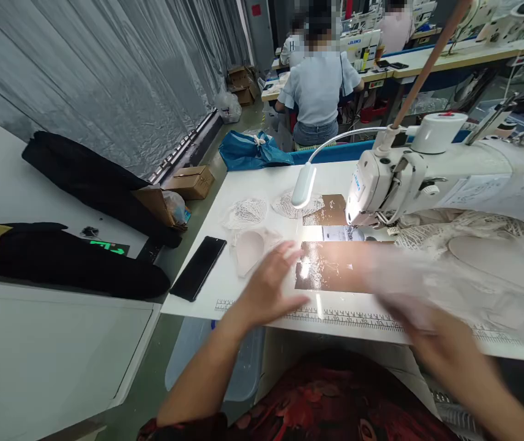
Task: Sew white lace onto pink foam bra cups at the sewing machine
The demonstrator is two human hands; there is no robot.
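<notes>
My left hand (273, 285) hovers over the sewing table with its fingers spread and nothing in them. Close beside it lies a beige bra cup (250, 248) with sheer edging. Two lace-covered cups, a left one (246, 212) and a right one (292, 205), rest farther back. My right hand (420, 321), smeared by motion, is at a pale sheer fabric piece (397, 272) that is blurred along with it; its fingertips are hidden. The sewing machine (395, 177) stands behind, its needle area (350, 233) above brown taped plates (330, 266).
A black phone (198, 268) lies at the table's left edge. Lace and beige fabric (496, 251) are heaped on the right. A lamp (305, 185) hangs over the table, and a ruler strip (335, 317) runs along its front. A co-worker (316, 86) sits ahead.
</notes>
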